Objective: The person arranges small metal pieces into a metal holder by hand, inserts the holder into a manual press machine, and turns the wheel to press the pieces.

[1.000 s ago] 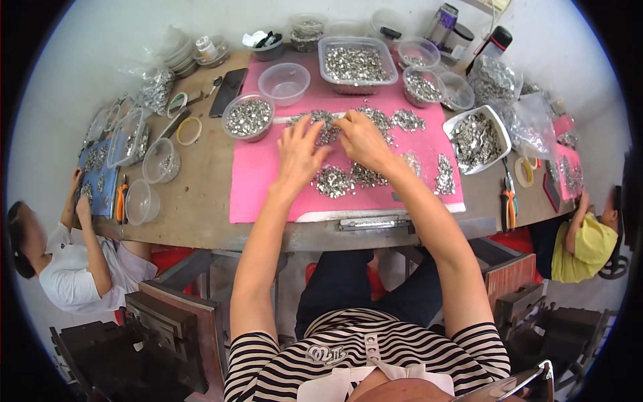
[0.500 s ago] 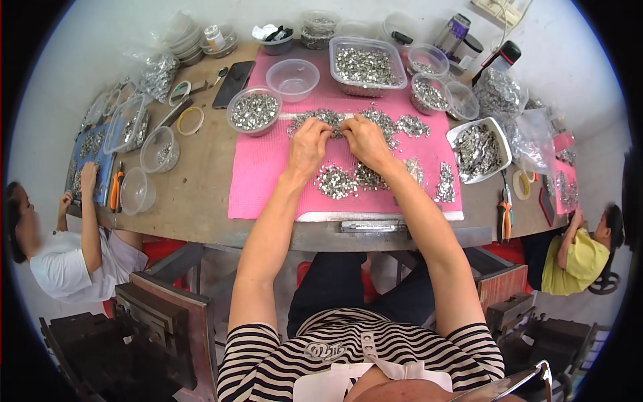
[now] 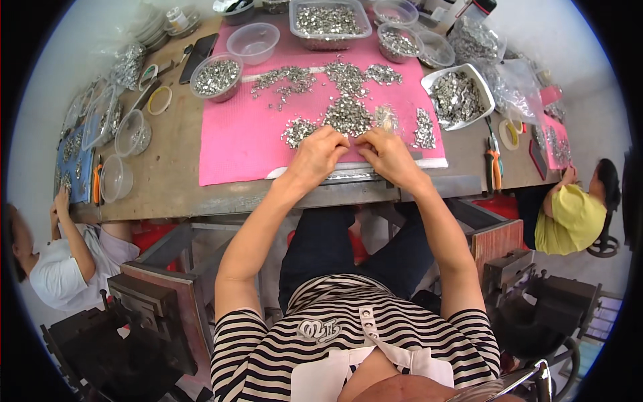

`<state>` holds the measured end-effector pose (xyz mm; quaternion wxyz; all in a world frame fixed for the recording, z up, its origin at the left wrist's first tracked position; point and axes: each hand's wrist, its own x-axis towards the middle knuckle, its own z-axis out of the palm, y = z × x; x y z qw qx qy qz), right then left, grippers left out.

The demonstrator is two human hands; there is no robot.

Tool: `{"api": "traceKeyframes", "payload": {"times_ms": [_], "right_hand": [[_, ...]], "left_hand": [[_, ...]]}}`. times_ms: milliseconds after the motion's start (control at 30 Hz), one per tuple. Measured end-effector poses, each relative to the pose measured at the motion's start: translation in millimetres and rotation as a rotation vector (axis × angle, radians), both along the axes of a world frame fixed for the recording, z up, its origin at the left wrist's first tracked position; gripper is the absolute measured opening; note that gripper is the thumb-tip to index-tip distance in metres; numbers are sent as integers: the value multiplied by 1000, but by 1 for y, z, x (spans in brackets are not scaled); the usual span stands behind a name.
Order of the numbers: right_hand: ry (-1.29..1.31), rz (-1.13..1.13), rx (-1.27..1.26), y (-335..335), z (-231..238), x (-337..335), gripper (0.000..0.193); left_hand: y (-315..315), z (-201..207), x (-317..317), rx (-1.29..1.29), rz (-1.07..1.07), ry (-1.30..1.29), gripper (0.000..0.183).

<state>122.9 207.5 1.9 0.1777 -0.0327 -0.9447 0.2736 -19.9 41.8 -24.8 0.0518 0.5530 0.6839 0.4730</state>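
Note:
My left hand (image 3: 319, 157) and my right hand (image 3: 390, 157) are close together at the near edge of the pink mat (image 3: 234, 144). The fingertips of both are pinched; whatever lies in them is too small or hidden to make out. Just beyond the fingers is a heap of small silvery metal pieces (image 3: 348, 116), with a smaller pile (image 3: 298, 132) beside my left hand. Farther up the mat, more pieces (image 3: 288, 80) are scattered in loose piles. Beneath my hands, a flat metal bar (image 3: 349, 172) lies partly covered along the table's front edge.
Tubs of metal pieces (image 3: 216, 78) (image 3: 328, 21) and an empty clear bowl (image 3: 253, 44) stand beyond. At right are a white tray (image 3: 433, 80) and orange-handled pliers (image 3: 493, 170). Co-workers sit at both ends, one in white (image 3: 67, 268), one in yellow (image 3: 569, 220).
Both hands have come back from the far piles to the mat's near edge. The far left pile now lies more spread out. The whole view has shifted, with the table higher in it.

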Motion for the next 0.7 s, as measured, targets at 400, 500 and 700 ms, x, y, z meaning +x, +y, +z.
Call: {"api": "traceKeyframes", "payload": {"times_ms": [400,500,700], "right_hand": [[-8,-78,-125,-4,-4,12,9],[-18,-108,-55,-6,-8,7,10],[1,-40,-23,-6,-7,8,12]], "left_hand": [[-34,10,8,-92,246,-178,10],[-34,12,10,-199,248,124,11],[-26,13,14,-239,284,280,11]]}}
